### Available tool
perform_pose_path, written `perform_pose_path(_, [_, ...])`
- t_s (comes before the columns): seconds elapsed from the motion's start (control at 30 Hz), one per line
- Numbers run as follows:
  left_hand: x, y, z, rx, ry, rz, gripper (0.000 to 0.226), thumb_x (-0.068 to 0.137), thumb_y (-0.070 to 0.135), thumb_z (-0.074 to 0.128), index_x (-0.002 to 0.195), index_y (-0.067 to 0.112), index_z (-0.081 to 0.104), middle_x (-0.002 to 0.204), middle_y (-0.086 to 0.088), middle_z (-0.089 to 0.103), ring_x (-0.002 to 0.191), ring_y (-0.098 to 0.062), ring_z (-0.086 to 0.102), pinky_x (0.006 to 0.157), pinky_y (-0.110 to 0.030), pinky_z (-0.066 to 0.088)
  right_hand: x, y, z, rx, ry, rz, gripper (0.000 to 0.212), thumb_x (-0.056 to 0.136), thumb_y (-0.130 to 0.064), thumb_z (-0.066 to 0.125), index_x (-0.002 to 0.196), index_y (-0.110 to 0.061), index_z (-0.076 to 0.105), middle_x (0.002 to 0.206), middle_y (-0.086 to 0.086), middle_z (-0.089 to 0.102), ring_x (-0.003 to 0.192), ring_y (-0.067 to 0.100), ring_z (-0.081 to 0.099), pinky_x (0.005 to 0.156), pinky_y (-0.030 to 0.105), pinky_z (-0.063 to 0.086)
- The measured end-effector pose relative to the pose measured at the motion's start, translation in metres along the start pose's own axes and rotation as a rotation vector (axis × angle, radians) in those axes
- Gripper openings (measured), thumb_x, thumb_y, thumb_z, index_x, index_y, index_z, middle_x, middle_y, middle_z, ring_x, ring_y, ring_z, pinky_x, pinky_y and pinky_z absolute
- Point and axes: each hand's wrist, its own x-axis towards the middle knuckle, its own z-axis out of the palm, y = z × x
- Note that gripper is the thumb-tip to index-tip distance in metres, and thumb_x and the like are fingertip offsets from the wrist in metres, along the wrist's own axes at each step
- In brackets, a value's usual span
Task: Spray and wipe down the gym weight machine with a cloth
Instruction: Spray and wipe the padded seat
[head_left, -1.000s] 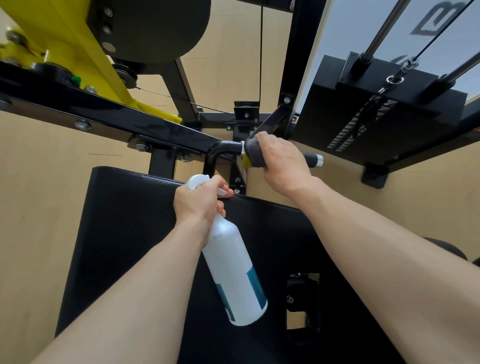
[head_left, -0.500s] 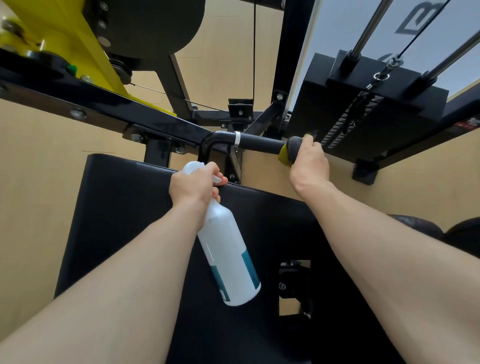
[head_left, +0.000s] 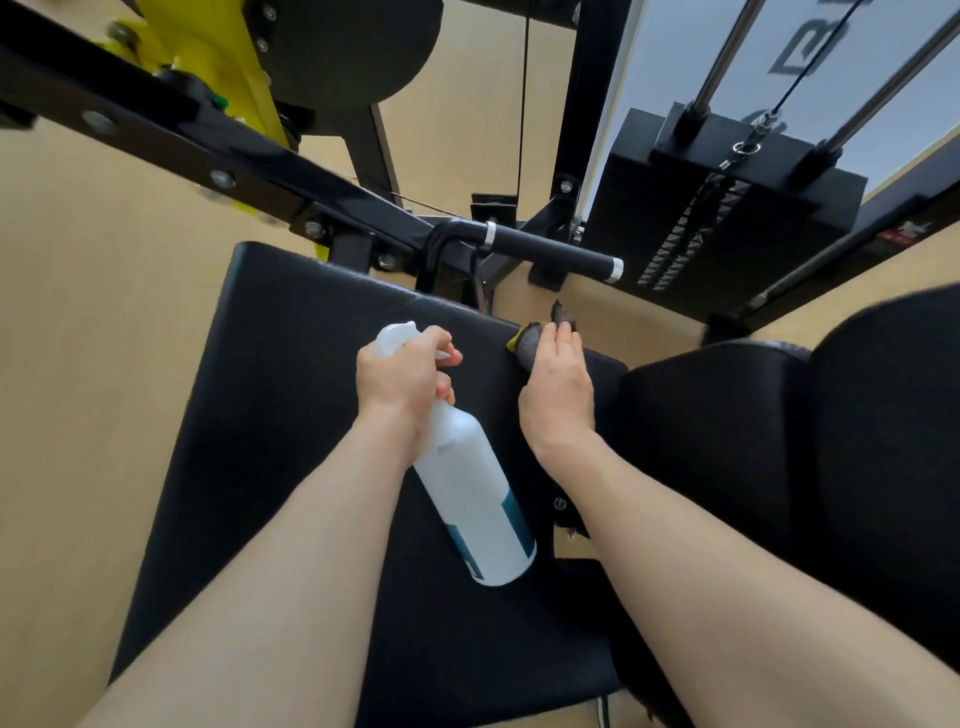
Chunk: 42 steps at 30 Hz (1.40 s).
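Note:
My left hand (head_left: 408, 376) grips the neck and trigger of a white spray bottle (head_left: 475, 506) with a teal label, its body hanging down over the black seat pad (head_left: 291, 395). My right hand (head_left: 558, 387) holds a grey cloth with a yellow edge (head_left: 531, 343) at the pad's far right edge. The black handle bar (head_left: 550, 252) of the weight machine stands bare above both hands.
A black frame beam (head_left: 218, 150) and yellow arm (head_left: 223, 67) run across the upper left. The weight stack (head_left: 727, 197) with guide rods and cable sits upper right. A second black pad (head_left: 841, 447) lies on the right. Tan floor surrounds the machine.
My right hand slid the cloth along the handle to its end, then came off it and dropped down to the seat pad's edge. The left hand kept the bottle.

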Motion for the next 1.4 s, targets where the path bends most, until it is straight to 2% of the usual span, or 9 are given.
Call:
perform_pose_path(0.23, [-0.049, -0.028, -0.034, 0.036, 0.008, 0.047, 0.014, 0.088, 0.01, 0.067, 0.078, 0.019, 0.064, 0.08, -0.007, 0.074, 0.04, -0.015, 0.042, 0.059, -0.034, 0.046, -0.074, -0.01, 0.019, 0.13, 0.047, -0.074, 0.074, 0.094, 0.013, 0.044, 0.158, -0.009, 0.015, 0.166, 0.009, 0.014, 0.153, 0.023, 0.008, 0.123, 0.032, 0.018])
perform_pose_path(0.33, [-0.064, -0.044, -0.049, 0.072, 0.016, 0.045, 0.012, 0.086, 0.012, 0.068, 0.075, 0.011, 0.067, 0.078, -0.006, 0.075, 0.039, -0.014, 0.044, 0.057, -0.033, 0.048, -0.11, -0.011, 0.026, 0.116, 0.042, -0.113, 0.072, 0.095, 0.009, 0.044, 0.159, -0.009, 0.014, 0.166, 0.01, 0.011, 0.154, 0.023, 0.007, 0.122, 0.033, 0.016])
perform_pose_path(0.6, [-0.103, -0.081, -0.086, 0.119, -0.05, 0.072, 0.015, 0.087, 0.01, 0.068, 0.074, 0.014, 0.063, 0.077, -0.009, 0.074, 0.041, -0.017, 0.043, 0.06, -0.033, 0.047, -0.184, -0.005, 0.041, 0.187, 0.016, -0.13, 0.069, 0.097, 0.007, 0.043, 0.159, -0.011, 0.018, 0.166, 0.007, 0.013, 0.154, 0.022, 0.007, 0.121, 0.027, 0.009])
perform_pose_path(0.77, [-0.127, -0.112, -0.1, 0.401, -0.126, 0.191, 0.021, 0.085, 0.015, 0.067, 0.074, -0.002, 0.07, 0.068, -0.023, 0.069, 0.048, -0.021, 0.051, 0.061, -0.036, 0.049, -0.233, 0.003, 0.05, 0.22, -0.02, -0.16, 0.067, 0.098, 0.008, 0.041, 0.158, -0.009, 0.019, 0.166, 0.008, 0.013, 0.154, 0.022, 0.005, 0.121, 0.027, 0.007])
perform_pose_path(0.87, [-0.146, -0.127, -0.11, 0.427, -0.104, 0.236, 0.022, 0.086, 0.014, 0.067, 0.079, -0.005, 0.072, 0.061, -0.016, 0.064, 0.046, -0.018, 0.05, 0.058, -0.031, 0.047, -0.26, 0.015, 0.054, 0.215, -0.033, -0.221, 0.067, 0.095, 0.012, 0.041, 0.157, -0.006, 0.021, 0.165, 0.012, 0.014, 0.154, 0.024, 0.006, 0.124, 0.03, 0.008])
perform_pose_path(1.07, [-0.173, -0.128, -0.124, 0.375, -0.085, 0.252, 0.012, 0.093, 0.02, 0.067, 0.09, 0.011, 0.074, 0.063, 0.006, 0.063, 0.044, -0.009, 0.051, 0.048, -0.022, 0.045, -0.312, 0.06, 0.066, 0.126, -0.061, -0.262, 0.076, 0.093, 0.016, 0.044, 0.158, -0.012, 0.016, 0.167, 0.004, 0.009, 0.154, 0.019, 0.002, 0.118, 0.023, 0.004])
perform_pose_path(1.13, [-0.182, -0.13, -0.132, 0.345, -0.099, 0.278, 0.015, 0.093, 0.021, 0.067, 0.103, 0.012, 0.072, 0.073, 0.004, 0.069, 0.042, -0.007, 0.051, 0.049, -0.023, 0.047, -0.323, 0.079, 0.067, 0.101, -0.046, -0.21, 0.079, 0.09, 0.019, 0.044, 0.158, -0.012, 0.018, 0.166, 0.005, 0.012, 0.154, 0.021, 0.006, 0.121, 0.028, 0.011])
perform_pose_path(1.2, [-0.187, -0.129, -0.14, 0.332, -0.132, 0.291, 0.014, 0.092, 0.022, 0.067, 0.103, 0.013, 0.071, 0.082, 0.001, 0.075, 0.043, -0.008, 0.05, 0.054, -0.028, 0.05, -0.326, 0.093, 0.066, 0.117, -0.009, -0.112, 0.08, 0.089, 0.02, 0.043, 0.158, -0.012, 0.02, 0.166, 0.007, 0.015, 0.153, 0.022, 0.01, 0.121, 0.03, 0.017])
perform_pose_path(1.4, [-0.195, -0.134, -0.177, 0.441, -0.221, 0.352, 0.012, 0.095, 0.023, 0.067, 0.087, 0.014, 0.069, 0.053, 0.012, 0.061, 0.044, -0.009, 0.051, 0.055, -0.027, 0.052, -0.324, 0.067, 0.065, 0.286, 0.058, 0.177, 0.067, 0.091, 0.01, 0.044, 0.153, -0.009, 0.033, 0.162, 0.008, 0.028, 0.147, 0.025, 0.025, 0.113, 0.033, 0.032])
